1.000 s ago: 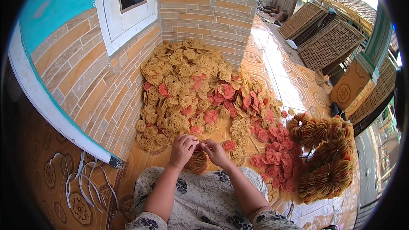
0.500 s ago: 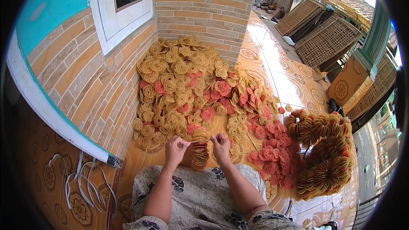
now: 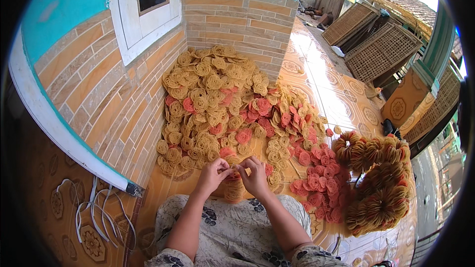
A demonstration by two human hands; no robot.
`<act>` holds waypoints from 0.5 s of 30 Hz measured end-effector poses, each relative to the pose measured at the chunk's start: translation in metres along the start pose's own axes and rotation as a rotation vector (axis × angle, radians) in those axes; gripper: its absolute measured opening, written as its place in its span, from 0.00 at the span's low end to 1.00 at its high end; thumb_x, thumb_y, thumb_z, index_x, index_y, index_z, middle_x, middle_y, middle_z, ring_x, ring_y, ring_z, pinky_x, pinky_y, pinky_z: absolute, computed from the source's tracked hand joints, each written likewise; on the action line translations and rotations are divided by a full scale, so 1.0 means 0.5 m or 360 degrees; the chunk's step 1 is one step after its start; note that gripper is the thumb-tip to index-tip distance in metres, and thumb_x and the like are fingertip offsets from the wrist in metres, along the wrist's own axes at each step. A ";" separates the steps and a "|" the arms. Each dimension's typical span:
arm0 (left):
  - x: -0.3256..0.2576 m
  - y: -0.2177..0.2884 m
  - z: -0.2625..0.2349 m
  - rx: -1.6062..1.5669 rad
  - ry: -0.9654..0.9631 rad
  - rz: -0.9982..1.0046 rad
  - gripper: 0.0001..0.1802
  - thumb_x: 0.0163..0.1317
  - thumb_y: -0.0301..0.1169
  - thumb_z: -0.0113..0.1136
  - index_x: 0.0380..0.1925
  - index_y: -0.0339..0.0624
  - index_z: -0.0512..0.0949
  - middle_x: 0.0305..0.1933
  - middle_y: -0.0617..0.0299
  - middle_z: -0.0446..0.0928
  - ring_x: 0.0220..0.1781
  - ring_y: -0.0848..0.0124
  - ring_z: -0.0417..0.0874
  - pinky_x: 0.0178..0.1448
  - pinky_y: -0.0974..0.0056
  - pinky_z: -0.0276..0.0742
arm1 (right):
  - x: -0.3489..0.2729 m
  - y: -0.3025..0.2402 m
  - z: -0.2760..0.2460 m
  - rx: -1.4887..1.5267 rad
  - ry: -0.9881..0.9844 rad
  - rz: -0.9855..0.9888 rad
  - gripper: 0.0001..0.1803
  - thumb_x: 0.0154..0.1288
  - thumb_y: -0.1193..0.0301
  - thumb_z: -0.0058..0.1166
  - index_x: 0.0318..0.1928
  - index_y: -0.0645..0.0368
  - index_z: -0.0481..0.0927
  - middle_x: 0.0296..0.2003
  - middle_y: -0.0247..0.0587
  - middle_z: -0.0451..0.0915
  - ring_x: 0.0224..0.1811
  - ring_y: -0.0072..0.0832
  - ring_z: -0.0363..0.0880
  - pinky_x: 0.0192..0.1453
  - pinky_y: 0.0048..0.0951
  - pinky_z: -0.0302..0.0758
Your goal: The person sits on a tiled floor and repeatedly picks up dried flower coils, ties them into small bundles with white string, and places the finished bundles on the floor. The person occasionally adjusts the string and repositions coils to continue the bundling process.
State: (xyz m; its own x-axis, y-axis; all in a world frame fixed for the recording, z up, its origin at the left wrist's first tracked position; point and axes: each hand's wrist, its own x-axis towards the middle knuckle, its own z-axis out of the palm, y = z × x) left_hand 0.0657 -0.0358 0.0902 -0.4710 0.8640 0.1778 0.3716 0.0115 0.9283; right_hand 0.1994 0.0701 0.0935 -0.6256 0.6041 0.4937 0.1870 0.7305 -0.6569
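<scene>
My left hand [image 3: 216,174] and my right hand [image 3: 253,174] are close together in front of my lap, fingertips nearly meeting. Both are closed in a pinch on a thin tie strand, which is mostly hidden now. Right below the fingers is a bundle of yellow and reddish lacy discs [image 3: 233,190], stacked together, its lower end near my clothed knees. The discs look like dry coiled crackers. Beyond my hands rises a large heap of loose yellow discs [image 3: 205,99] with some pink ones mixed in.
Pink discs [image 3: 321,183] form a smaller heap on the tiled floor to the right. Beside them lie finished-looking bundles [image 3: 378,210], piled up. A brick-patterned wall [image 3: 227,17] closes off the back and left. White straps [image 3: 94,207] hang at lower left; woven racks [image 3: 383,52] lean farther right.
My hands have come together over the bundle; before, they were apart with the thin strand stretched between them. The view has shifted slightly.
</scene>
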 end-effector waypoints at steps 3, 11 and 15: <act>0.005 0.017 -0.001 0.0252 -0.0034 0.0149 0.08 0.58 0.27 0.64 0.34 0.34 0.76 0.30 0.53 0.81 0.33 0.67 0.84 0.38 0.66 0.76 | 0.003 -0.020 -0.002 -0.0252 -0.0047 -0.0241 0.05 0.57 0.70 0.61 0.30 0.55 0.79 0.31 0.33 0.76 0.36 0.33 0.73 0.45 0.34 0.62; 0.005 0.009 -0.005 0.0162 0.0022 0.0050 0.08 0.56 0.28 0.65 0.33 0.35 0.79 0.32 0.54 0.82 0.33 0.65 0.83 0.38 0.63 0.76 | 0.012 -0.002 -0.010 -0.0262 -0.0088 -0.0132 0.11 0.59 0.67 0.60 0.44 0.49 0.83 0.38 0.32 0.79 0.42 0.30 0.75 0.48 0.32 0.62; 0.003 -0.001 -0.005 0.0155 -0.0035 -0.0019 0.07 0.57 0.27 0.64 0.33 0.35 0.80 0.32 0.57 0.83 0.35 0.73 0.82 0.41 0.67 0.76 | 0.008 0.003 -0.008 -0.0304 -0.0194 -0.0209 0.08 0.58 0.67 0.60 0.40 0.47 0.83 0.37 0.31 0.79 0.41 0.31 0.74 0.47 0.34 0.62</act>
State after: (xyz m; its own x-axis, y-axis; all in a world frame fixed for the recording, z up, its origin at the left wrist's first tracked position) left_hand 0.0626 -0.0358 0.0908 -0.4587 0.8743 0.1588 0.4424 0.0698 0.8941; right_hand 0.2002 0.0752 0.0968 -0.7385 0.4656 0.4876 0.2306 0.8541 -0.4663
